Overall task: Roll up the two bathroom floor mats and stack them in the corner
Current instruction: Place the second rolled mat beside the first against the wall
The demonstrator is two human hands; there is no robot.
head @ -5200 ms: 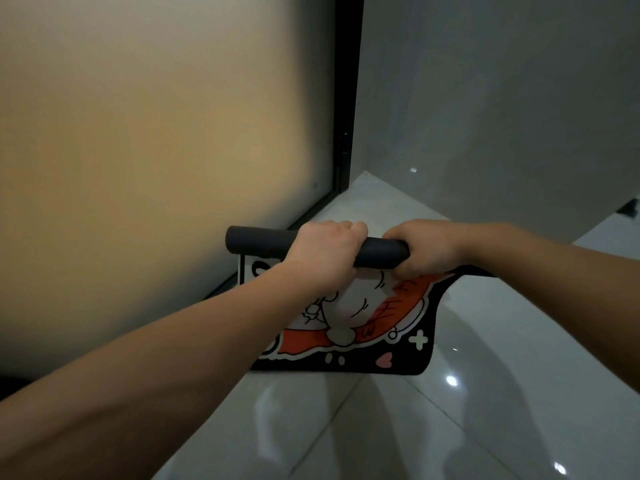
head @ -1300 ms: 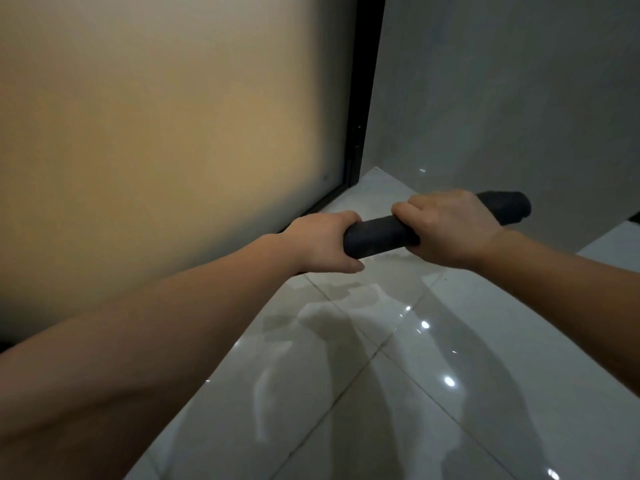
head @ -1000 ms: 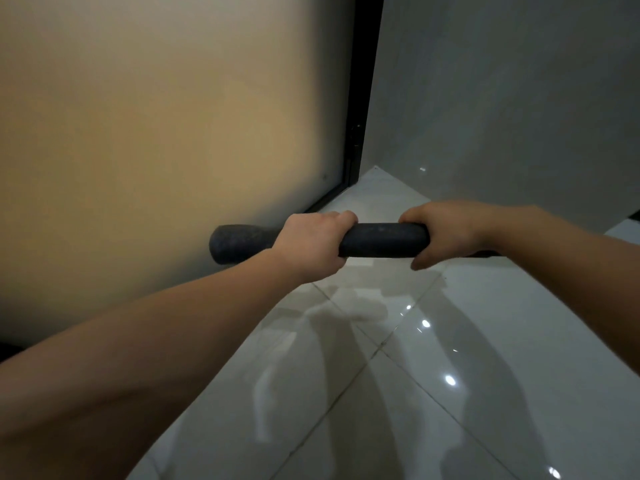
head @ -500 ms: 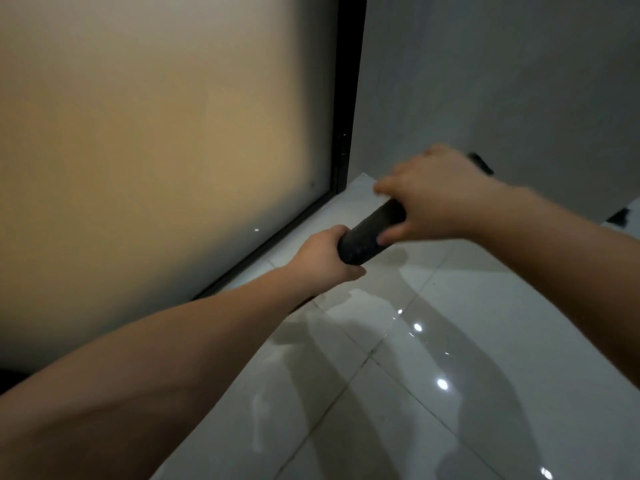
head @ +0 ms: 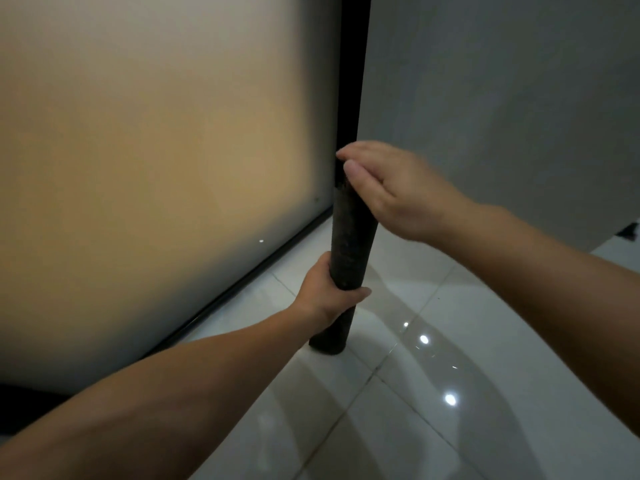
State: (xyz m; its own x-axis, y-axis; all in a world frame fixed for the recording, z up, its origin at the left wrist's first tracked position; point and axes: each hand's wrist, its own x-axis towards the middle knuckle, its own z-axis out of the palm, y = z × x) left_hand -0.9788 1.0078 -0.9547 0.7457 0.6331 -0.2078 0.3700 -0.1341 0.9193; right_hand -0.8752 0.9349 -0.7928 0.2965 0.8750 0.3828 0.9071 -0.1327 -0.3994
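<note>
A dark rolled-up mat (head: 349,244) stands nearly upright, with its lower end on the white floor tiles. My left hand (head: 327,296) grips the roll around its lower part. Near the top end is my right hand (head: 388,188), fingers loosely spread, fingertips and thumb touching the roll's upper edge. The roll's top merges with the black door frame (head: 353,81) behind it. Only one mat is in view.
A frosted glass panel (head: 156,150) glows orange on the left, with a black rail along its foot. A grey wall (head: 502,98) meets it at the corner behind the roll. Glossy white floor tiles (head: 398,410) spread to the right and front.
The flat patterned mat became a full dark roll. Held level a second ago, it tipped upright and its lower end came down on the floor. My right hand loosened at the top.
</note>
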